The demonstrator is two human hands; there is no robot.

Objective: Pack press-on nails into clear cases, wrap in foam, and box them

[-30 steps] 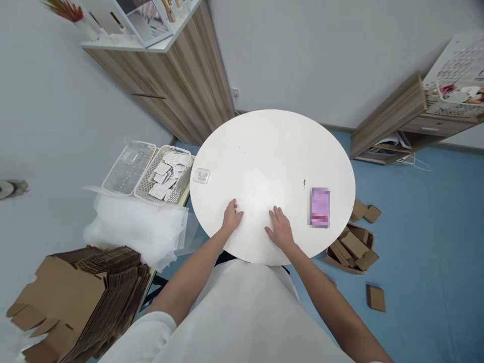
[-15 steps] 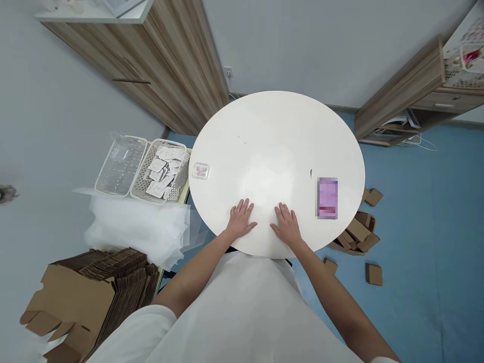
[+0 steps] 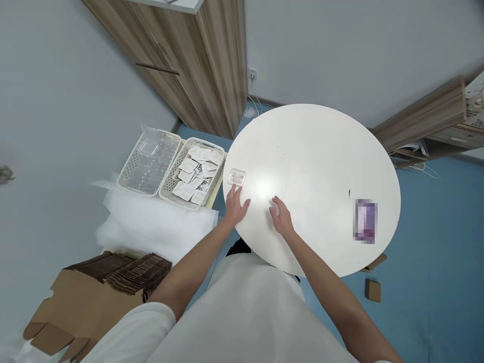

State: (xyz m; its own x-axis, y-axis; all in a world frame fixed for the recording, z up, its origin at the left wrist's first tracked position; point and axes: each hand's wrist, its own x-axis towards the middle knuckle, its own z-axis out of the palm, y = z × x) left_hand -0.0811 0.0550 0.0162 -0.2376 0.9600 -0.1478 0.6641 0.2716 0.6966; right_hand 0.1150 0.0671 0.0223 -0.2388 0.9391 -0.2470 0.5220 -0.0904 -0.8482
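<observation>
Clear plastic formed the small case (image 3: 237, 177), which lay just past 9 o'clock on the white tabletop (image 3: 317, 151), close inside the rounded edge. From 11 to 2 o'clock the smooth surface ran broad to its rim. The left hand (image 3: 234, 207) had its fingers loosely parted, thumb wide, tips at the case's near edge; whether they touched it could not be told. The right hand (image 3: 283, 219), between 7 and 8 o'clock, was half curled, thumb and fingers apart. A purple item (image 3: 365, 222), blurred into squares, lay at 4 o'clock. Beyond the edge at 9 o'clock stood a perforated basket of white cards (image 3: 194, 174) and a basket of clear plastic pieces (image 3: 151, 164); thin white sheets (image 3: 159, 217) and creased brown cardboard (image 3: 91, 302) lay around 8 o'clock.
</observation>
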